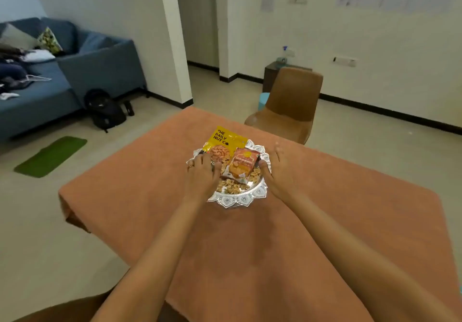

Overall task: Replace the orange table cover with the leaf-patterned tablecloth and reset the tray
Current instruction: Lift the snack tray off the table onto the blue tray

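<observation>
Where the silver tray (237,200) sits: in the middle of the desk, flat on the orange table cover (225,246), with its scalloped rim showing at the near side.
Tray contents: a yellow nut packet (222,137) leans over the far rim; an orange snack packet (241,166) lies beside it; loose snack pieces (230,187) are scattered in the near half.
Left hand (202,171): on the tray's left rim, fingers curled down over the edge and gripping it.
Right hand (272,171): against the right rim, thumb hooked over the edge, fingers straight and a little blurred, not yet wrapped round.
Table cover: spread over the whole desk top, hanging over the edges, not yet removed.
Leaf-patterned tablecloth: not in sight.
Step in hand: judged to be taking hold of the tray so it can be lifted off the cover.
Next move: likely needs the right hand to finish its grip, then a level lift, since the loose pieces and the overhanging packet could slide off if the tray tips.
Surroundings: a brown chair (292,101) stands at the far side of the desk; a blue sofa (75,66), a black backpack (105,111) and a green mat (50,156) lie off to the left.
</observation>
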Demonstrator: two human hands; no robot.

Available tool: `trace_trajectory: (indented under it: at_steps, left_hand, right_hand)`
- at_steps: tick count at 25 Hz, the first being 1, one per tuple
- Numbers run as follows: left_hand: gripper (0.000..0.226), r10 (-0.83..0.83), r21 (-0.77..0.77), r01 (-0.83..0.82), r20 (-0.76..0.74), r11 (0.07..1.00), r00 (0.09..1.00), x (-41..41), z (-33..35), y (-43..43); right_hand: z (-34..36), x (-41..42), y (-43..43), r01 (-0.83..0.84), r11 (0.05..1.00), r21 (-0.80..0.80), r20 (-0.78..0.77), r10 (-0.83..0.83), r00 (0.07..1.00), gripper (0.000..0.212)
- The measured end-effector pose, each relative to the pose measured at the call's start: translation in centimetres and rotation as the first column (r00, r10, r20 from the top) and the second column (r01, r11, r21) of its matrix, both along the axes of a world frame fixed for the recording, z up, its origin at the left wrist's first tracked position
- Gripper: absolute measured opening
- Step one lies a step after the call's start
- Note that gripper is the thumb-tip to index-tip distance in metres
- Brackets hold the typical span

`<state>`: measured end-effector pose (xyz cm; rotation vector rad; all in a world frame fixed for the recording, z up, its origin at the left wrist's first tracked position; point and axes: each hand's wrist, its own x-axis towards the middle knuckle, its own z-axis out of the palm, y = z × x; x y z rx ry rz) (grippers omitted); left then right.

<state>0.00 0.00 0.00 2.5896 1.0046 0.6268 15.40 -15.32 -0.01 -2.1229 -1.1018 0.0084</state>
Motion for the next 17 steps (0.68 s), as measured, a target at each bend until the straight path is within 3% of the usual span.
trace_trajectory:
  at_steps: [3,7,10,13,17]
  left_hand:
    - [0.056,0.107,-0.070,-0.113,-0.088,0.991,0.990,0.2,-3.2,1.9]
    - [0.065,0.165,-0.152,-0.186,-0.141,0.971,0.976,1.8,-5.7,3.7]
    - [0.070,0.192,-0.185,-0.218,-0.148,0.958,0.970,2.6,-6.9,4.7]
    - [0.066,0.243,-0.198,-0.263,-0.123,0.944,0.962,2.9,-7.8,4.9]
    - [0.059,0.240,-0.148,-0.247,-0.062,0.958,0.969,3.2,-7.9,4.6]
  right_hand:
    - [-3.6,0.1,1.6,0.127,0.992,-0.013,-0.099,-0.127,0.987,0.073]
    - [-7.0,1.1,3.5,0.317,0.947,-0.052,-0.171,-0.322,0.931,0.072]
    - [-8.5,1.7,4.5,0.359,0.933,-0.032,-0.289,-0.353,0.890,0.079]
    - [-8.9,1.9,4.8,0.363,0.932,-0.013,-0.375,-0.341,0.862,0.069]
    - [-8.8,1.9,4.5,0.421,0.907,0.010,-0.298,-0.399,0.867,0.051]
